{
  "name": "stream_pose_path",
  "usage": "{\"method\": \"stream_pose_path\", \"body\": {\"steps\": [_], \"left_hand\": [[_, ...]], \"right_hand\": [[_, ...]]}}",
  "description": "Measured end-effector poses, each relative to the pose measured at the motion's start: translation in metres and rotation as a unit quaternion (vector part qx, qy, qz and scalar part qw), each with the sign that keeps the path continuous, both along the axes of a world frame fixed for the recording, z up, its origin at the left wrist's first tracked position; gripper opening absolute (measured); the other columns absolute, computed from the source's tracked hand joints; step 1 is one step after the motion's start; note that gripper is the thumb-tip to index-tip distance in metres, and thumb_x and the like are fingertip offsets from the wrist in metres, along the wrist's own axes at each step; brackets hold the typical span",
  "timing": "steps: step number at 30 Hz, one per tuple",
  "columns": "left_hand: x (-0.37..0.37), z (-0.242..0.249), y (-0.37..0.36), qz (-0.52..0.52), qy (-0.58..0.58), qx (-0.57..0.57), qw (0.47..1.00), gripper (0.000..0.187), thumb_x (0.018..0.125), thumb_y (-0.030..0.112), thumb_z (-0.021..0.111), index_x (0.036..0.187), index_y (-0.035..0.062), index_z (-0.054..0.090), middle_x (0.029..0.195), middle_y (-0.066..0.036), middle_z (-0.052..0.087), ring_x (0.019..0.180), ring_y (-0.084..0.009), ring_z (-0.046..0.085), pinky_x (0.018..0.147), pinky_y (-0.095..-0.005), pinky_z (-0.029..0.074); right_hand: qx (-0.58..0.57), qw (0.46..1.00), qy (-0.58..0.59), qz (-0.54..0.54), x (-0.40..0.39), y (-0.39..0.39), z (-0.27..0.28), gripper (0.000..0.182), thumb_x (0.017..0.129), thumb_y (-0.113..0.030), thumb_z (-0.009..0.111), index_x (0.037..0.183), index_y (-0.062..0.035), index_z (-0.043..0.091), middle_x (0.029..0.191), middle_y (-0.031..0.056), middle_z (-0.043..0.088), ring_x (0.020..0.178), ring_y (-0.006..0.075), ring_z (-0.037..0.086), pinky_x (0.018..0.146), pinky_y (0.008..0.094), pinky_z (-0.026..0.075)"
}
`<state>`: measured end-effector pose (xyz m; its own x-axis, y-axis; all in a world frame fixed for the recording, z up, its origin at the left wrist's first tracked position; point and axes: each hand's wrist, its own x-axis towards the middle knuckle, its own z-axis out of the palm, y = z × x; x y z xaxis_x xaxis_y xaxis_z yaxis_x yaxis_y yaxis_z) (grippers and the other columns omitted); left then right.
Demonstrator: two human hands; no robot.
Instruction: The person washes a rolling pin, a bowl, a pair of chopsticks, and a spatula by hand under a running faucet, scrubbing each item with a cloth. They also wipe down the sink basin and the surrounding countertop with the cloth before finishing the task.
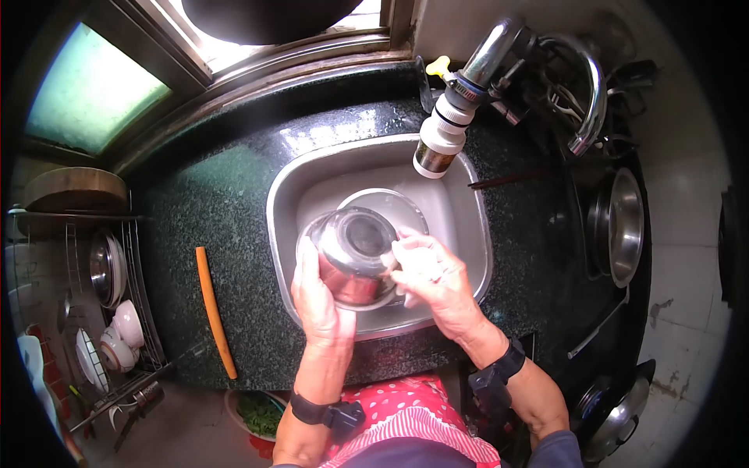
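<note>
A shiny metal bowl (359, 253) is held over the sink (275, 226), its rounded underside turned up towards me. My left hand (317, 300) wraps around the bowl's left edge, thumb up along its side. At the bowl's right side is my right hand (438, 285), its fingers bent closed around something whitish that I cannot make out. Behind the held bowl, a second round vessel (406, 204) with a pale rim lies in the sink, partly hidden by the bowl.
A faucet with a white filter (442, 134) hangs over the sink's back right edge. On the left counter lies a long orange-brown stick (214, 312). A dish rack (144, 288) holds bowls at far left; metal pans (626, 226) stand at right. Greens fill a basin (259, 413) below.
</note>
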<state>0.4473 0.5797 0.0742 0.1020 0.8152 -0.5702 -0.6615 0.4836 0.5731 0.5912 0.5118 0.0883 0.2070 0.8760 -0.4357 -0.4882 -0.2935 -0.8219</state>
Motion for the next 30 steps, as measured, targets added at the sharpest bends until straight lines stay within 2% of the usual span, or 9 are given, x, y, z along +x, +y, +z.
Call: {"method": "stream_pose_path", "body": {"steps": [6, 9, 13, 17, 19, 23, 26, 28, 30], "left_hand": [[-0.002, -0.006, -0.002, -0.007, -0.022, -0.064, 0.998, 0.037, 0.098, 0.031, 0.047, 0.121, 0.0029, 0.053, 0.118, -0.01, 0.061, 0.106, -0.0211, 0.06, 0.091, -0.0367, 0.049], [-0.002, 0.0, -0.001, -0.005, -0.043, -0.047, 0.998, 0.036, 0.1, 0.031, 0.043, 0.12, 0.0026, 0.053, 0.116, -0.01, 0.061, 0.106, -0.0209, 0.059, 0.091, -0.0361, 0.048], [-0.002, -0.006, -0.002, -0.009, -0.027, -0.011, 1.0, 0.037, 0.1, 0.033, 0.042, 0.119, 0.0028, 0.052, 0.115, -0.009, 0.06, 0.108, -0.0203, 0.058, 0.093, -0.0363, 0.047], [0.001, -0.001, -0.012, -0.014, -0.038, -0.015, 0.999, 0.042, 0.1, 0.035, 0.04, 0.125, 0.0022, 0.045, 0.12, -0.012, 0.056, 0.108, -0.0241, 0.058, 0.092, -0.0411, 0.05], [0.004, 0.005, -0.013, -0.011, -0.044, -0.011, 0.999, 0.042, 0.1, 0.036, 0.04, 0.126, 0.0022, 0.045, 0.12, -0.013, 0.056, 0.108, -0.0255, 0.058, 0.091, -0.0426, 0.051], [-0.001, 0.004, -0.012, -0.007, -0.057, -0.02, 0.998, 0.044, 0.1, 0.037, 0.04, 0.126, 0.0019, 0.046, 0.121, -0.014, 0.055, 0.108, -0.0286, 0.058, 0.09, -0.0445, 0.052], [-0.013, -0.003, -0.01, -0.02, -0.063, -0.043, 0.997, 0.044, 0.1, 0.037, 0.04, 0.126, 0.0027, 0.047, 0.122, -0.013, 0.056, 0.11, -0.0262, 0.057, 0.092, -0.0424, 0.05], [-0.016, -0.006, -0.007, -0.002, -0.059, -0.046, 0.997, 0.042, 0.1, 0.037, 0.041, 0.126, 0.0044, 0.048, 0.122, -0.01, 0.057, 0.112, -0.0225, 0.055, 0.095, -0.0387, 0.048], [-0.019, -0.01, -0.006, 0.006, -0.041, -0.04, 0.998, 0.041, 0.1, 0.036, 0.042, 0.125, 0.004, 0.05, 0.123, -0.008, 0.057, 0.113, -0.0195, 0.055, 0.097, -0.0356, 0.046]], "right_hand": [[0.016, 0.992, -0.119, 0.036, 0.003, 0.005, -0.001, 0.042, 0.077, -0.005, 0.075, 0.113, -0.0045, 0.055, 0.087, 0.0, 0.062, 0.067, 0.0024, 0.054, 0.057, 0.0171, 0.045], [0.053, 0.977, -0.205, 0.036, -0.002, 0.01, -0.007, 0.049, 0.07, -0.014, 0.081, 0.11, -0.0002, 0.055, 0.104, 0.0091, 0.057, 0.091, 0.0159, 0.056, 0.08, 0.0295, 0.048], [0.009, 0.968, -0.251, -0.002, -0.019, 0.012, -0.014, 0.065, 0.058, -0.025, 0.087, 0.108, -0.0001, 0.054, 0.107, 0.0137, 0.053, 0.107, 0.028, 0.051, 0.093, 0.0373, 0.044], [-0.004, 0.962, -0.272, -0.036, -0.028, 0.004, -0.015, 0.069, 0.056, -0.025, 0.088, 0.111, -0.0003, 0.053, 0.112, 0.0141, 0.051, 0.109, 0.03, 0.049, 0.093, 0.0376, 0.044], [0.093, 0.863, -0.497, 0.01, -0.03, 0.004, -0.013, 0.072, 0.055, -0.024, 0.088, 0.113, -0.0003, 0.052, 0.115, 0.0142, 0.05, 0.107, 0.0297, 0.051, 0.091, 0.0373, 0.045], [0.079, 0.882, -0.464, 0.0, -0.033, 0.006, -0.011, 0.067, 0.059, -0.016, 0.085, 0.115, -0.0007, 0.052, 0.116, 0.0138, 0.05, 0.105, 0.028, 0.054, 0.09, 0.0363, 0.046], [0.058, 0.953, -0.292, 0.053, -0.019, -0.001, -0.025, 0.058, 0.065, -0.007, 0.079, 0.115, -0.0007, 0.051, 0.112, 0.0149, 0.052, 0.101, 0.0266, 0.056, 0.088, 0.0344, 0.047], [0.076, 0.941, -0.318, 0.082, -0.01, 0.001, -0.023, 0.053, 0.068, -0.002, 0.075, 0.115, -0.0009, 0.051, 0.104, 0.011, 0.055, 0.096, 0.0196, 0.057, 0.084, 0.0295, 0.047], [0.029, 0.982, -0.182, 0.05, 0.0, 0.001, -0.005, 0.049, 0.071, -0.004, 0.076, 0.114, -0.0025, 0.052, 0.095, 0.0052, 0.056, 0.088, 0.0116, 0.056, 0.077, 0.0249, 0.047]]}}
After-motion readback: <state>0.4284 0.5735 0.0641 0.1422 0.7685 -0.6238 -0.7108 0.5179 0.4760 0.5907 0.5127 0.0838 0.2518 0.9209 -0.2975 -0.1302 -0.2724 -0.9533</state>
